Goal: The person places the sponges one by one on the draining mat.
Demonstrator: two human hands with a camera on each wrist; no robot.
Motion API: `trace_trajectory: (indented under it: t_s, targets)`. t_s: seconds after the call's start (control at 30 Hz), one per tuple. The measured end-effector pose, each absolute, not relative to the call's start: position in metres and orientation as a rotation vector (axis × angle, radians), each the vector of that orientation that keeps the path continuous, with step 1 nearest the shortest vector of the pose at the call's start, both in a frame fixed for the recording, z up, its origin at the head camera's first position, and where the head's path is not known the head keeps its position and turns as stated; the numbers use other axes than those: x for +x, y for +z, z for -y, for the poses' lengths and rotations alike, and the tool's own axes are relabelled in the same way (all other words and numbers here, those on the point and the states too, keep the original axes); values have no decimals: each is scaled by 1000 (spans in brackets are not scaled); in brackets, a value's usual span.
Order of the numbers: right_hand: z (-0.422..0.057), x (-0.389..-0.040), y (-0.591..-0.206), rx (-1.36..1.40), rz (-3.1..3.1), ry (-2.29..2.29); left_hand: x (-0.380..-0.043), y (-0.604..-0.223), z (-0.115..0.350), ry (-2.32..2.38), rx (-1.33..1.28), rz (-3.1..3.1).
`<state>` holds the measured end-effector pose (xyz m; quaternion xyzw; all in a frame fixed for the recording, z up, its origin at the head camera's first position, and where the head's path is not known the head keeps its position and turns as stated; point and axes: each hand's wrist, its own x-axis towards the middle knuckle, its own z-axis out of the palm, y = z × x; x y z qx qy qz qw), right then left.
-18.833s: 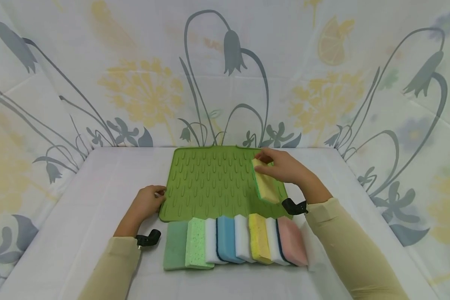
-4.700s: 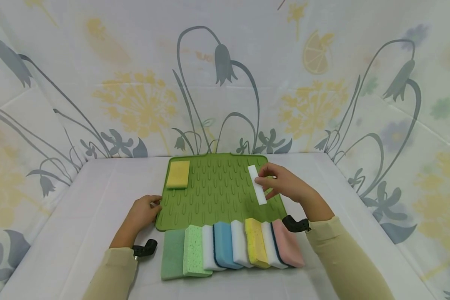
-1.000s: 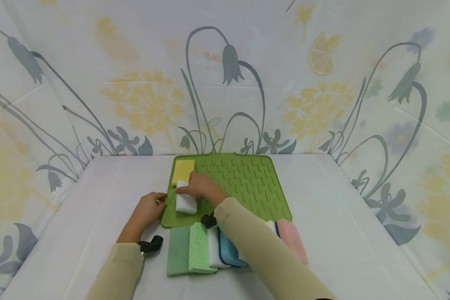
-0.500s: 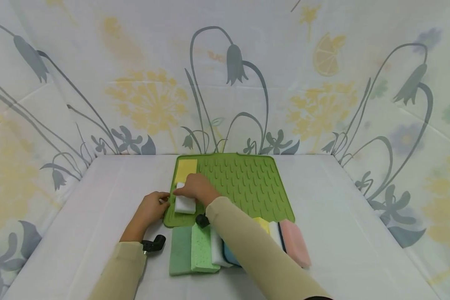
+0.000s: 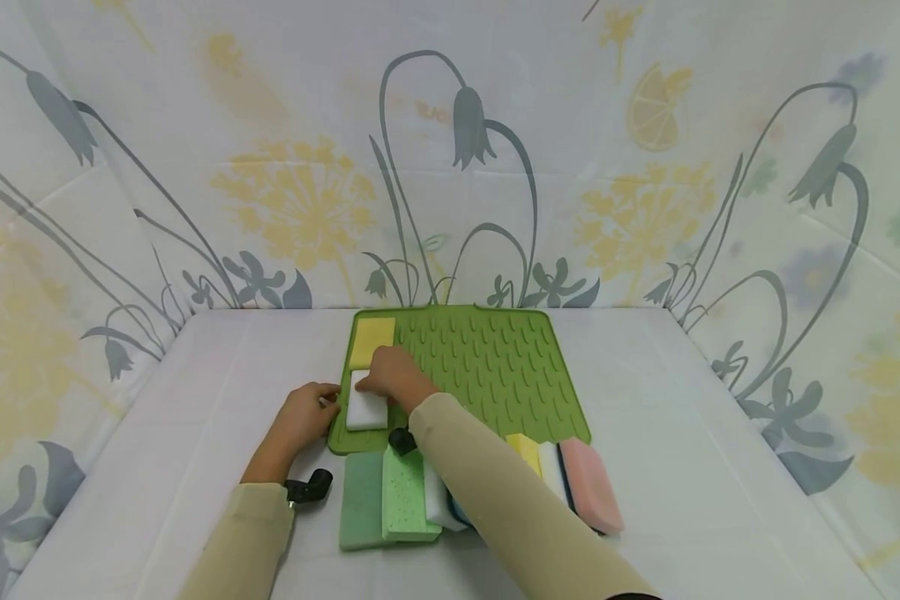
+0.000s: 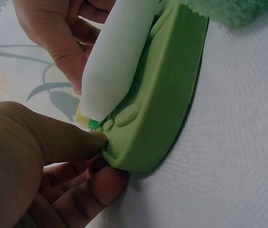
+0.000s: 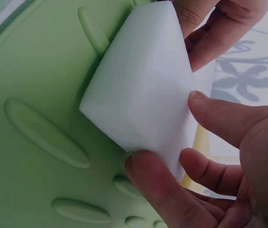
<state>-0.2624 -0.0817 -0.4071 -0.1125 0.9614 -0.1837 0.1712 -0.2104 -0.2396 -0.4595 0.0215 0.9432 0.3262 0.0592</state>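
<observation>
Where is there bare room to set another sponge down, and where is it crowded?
Free: the green mat's right half, beyond the right sleeve; the white cloth right of the mat and pink sponge.
Crowded: the mat's left side, with the yellow sponge, white sponge, left grip and right grip; its near edge, along the sponge row.

In the head view the right sleeve (image 5: 517, 508) hides most of the blue sponge (image 5: 461, 511) and part of the row's yellow sponge (image 5: 522, 452); the hold of the left hand (image 5: 305, 414) on the green mat (image 5: 495, 362) is too small to read. The right hand (image 5: 399, 379) covers a corner of the white block (image 5: 366, 411). A dark curve (image 5: 633, 596) at the bottom edge seems too cropped to name.
</observation>
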Motion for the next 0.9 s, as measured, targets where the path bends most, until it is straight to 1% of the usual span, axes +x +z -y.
trace_trajectory:
  t_s: [0.27, 0.67, 0.9]
  targets:
    - [73, -259, -402, -322, -2734, -538, -211, -459, 235, 970, 85, -2859]
    - [58, -257, -384, -420, -2698, -517, -210, -459, 238, 909, 97, -2881]
    - [42, -251, -373, -567, -2668, -515, -209, -457, 238, 865, 112, -2906]
